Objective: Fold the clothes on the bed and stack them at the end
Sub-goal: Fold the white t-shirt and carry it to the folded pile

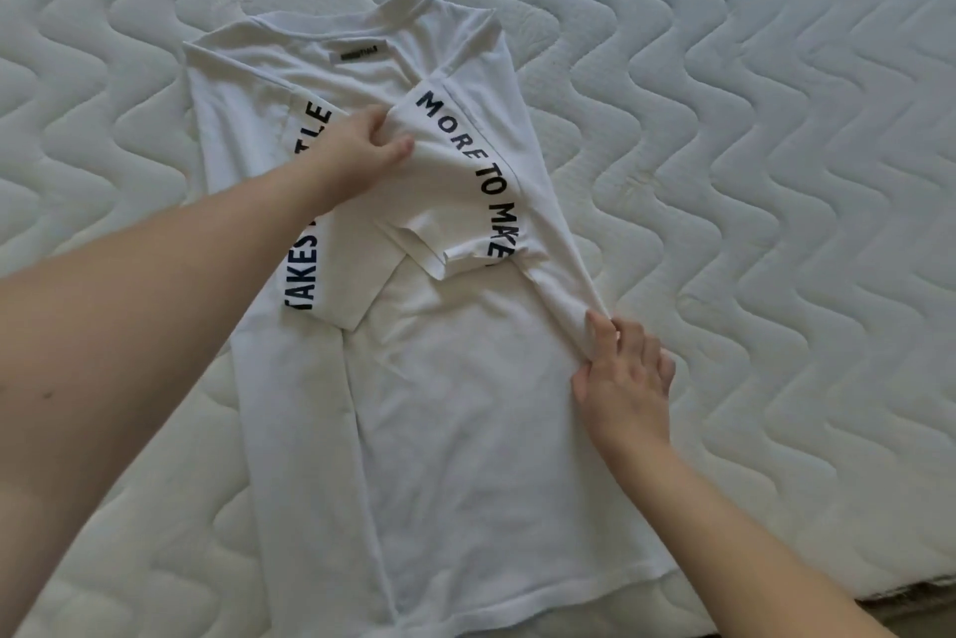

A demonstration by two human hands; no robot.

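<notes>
A white T-shirt (455, 430) with black lettering on its sleeves lies back-up on the mattress, collar at the far end. Both sleeves are folded in over the back. My left hand (357, 151) pinches the edge of the right sleeve (455, 182) near the shirt's middle. My right hand (626, 378) grips the folded right side of the shirt at about waist height, thumb and fingers closed on the fabric. The left sleeve (315, 244) lies flat, partly hidden under my left forearm.
The white quilted mattress (776, 171) with a wavy stitch pattern fills the view. Its near edge (879, 591) shows at the lower right, with a dark strip of floor beyond.
</notes>
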